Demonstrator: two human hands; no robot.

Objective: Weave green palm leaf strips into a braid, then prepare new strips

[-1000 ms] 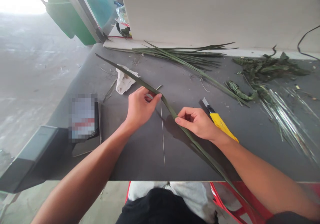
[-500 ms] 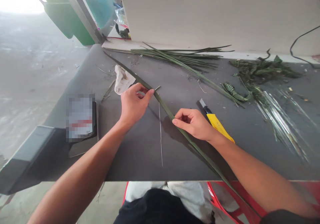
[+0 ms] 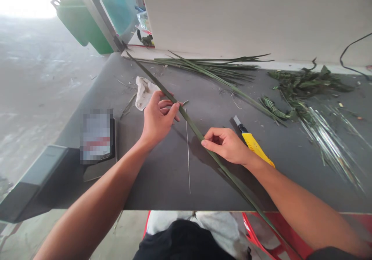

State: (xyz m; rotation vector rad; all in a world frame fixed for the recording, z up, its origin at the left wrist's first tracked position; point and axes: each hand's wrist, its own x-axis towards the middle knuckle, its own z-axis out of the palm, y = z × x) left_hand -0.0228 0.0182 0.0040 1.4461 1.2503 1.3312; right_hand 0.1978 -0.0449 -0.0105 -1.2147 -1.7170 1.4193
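A long green leaf strip (image 3: 190, 123) runs diagonally from the back left of the grey table (image 3: 157, 182) to past its front edge at the right. My left hand (image 3: 161, 114) holds its upper part between thumb and fingers, the other fingers loosely spread beneath. Farther down the strip, my right hand (image 3: 223, 144) pinches it with thumb and curled fingers. Between the hands, a thin wire (image 3: 188, 159) lies on the table. A yellow utility knife (image 3: 257, 148) with its blade out rests just beyond my right hand. Behind my left hand is a crumpled white cloth (image 3: 143, 93).
More long green leaves (image 3: 215, 68) lie along the back wall. At the right are a heap of dark leaves (image 3: 308, 82), a braided green piece (image 3: 273, 107) and shiny thin wires (image 3: 331, 143). A phone (image 3: 97, 138) lies at the left. A green bin (image 3: 83, 23) stands on the floor.
The fingers of my left hand have spread out somewhat under the leaf strip. My right hand keeps its pinch. The whole view has shifted slightly.
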